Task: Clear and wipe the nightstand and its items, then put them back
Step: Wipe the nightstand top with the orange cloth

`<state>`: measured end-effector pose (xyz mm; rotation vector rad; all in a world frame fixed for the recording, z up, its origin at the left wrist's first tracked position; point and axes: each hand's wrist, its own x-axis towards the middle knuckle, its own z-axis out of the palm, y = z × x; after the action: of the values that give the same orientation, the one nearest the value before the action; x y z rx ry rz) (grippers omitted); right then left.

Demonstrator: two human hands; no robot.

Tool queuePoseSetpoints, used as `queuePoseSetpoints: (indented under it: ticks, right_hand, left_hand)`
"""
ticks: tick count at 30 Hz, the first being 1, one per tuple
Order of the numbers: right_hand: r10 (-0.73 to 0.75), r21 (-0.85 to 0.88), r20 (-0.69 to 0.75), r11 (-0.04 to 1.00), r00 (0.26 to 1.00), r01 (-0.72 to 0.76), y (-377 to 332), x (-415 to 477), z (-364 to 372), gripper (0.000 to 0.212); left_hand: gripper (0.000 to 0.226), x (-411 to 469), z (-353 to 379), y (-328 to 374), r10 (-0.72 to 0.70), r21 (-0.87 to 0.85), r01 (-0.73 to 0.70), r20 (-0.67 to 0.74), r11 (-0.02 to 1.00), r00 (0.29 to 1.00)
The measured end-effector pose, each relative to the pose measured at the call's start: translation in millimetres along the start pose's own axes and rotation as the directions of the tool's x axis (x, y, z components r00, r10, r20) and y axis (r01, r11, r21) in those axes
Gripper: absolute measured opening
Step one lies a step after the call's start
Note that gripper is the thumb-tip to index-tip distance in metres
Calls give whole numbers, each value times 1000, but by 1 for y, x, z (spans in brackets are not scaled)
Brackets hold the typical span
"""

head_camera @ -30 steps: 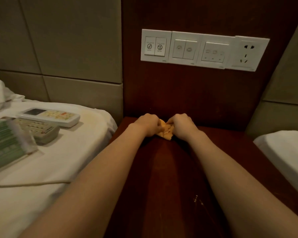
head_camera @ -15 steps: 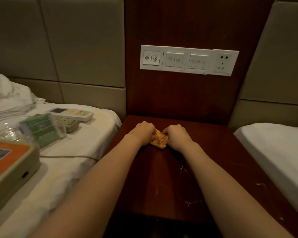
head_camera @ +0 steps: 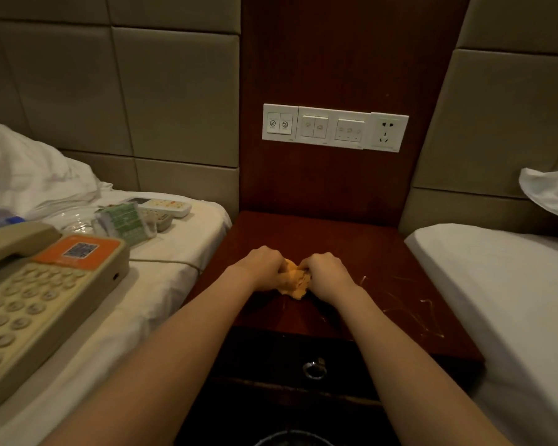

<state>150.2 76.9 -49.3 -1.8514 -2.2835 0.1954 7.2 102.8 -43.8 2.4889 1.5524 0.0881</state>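
A small orange cloth point(head_camera: 295, 281) lies bunched on the dark red nightstand top point(head_camera: 351, 252). My left hand point(head_camera: 264, 267) and my right hand point(head_camera: 327, 273) both grip it, knuckles up, pressed against the wood near the middle of the top. On the bed at left lie the cleared items: a beige telephone point(head_camera: 36, 294) with an orange label, a white remote point(head_camera: 166, 206), a second grey remote point(head_camera: 157, 220), a green packet point(head_camera: 124, 222) and a clear glass ashtray point(head_camera: 71, 218).
Light scratches point(head_camera: 413, 307) mark the top's right part. A drawer with a ring pull point(head_camera: 314, 368) sits below. A switch and socket panel point(head_camera: 334, 127) is on the back board. White beds flank both sides point(head_camera: 496, 284). A phone cord point(head_camera: 165, 261) trails across the left bed.
Both hands with the cloth have slid back from the rear of the nightstand toward its middle. The view has pulled back, bringing the telephone and drawer into sight.
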Motion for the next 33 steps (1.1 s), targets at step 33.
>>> queuePoseSetpoints:
  ticks: [33]
  right_hand:
    - [5, 38, -51, 999, 999, -3, -22, -118, -4, 33]
  left_hand:
    - [27, -104, 21, 48, 77, -117, -85, -75, 989, 994]
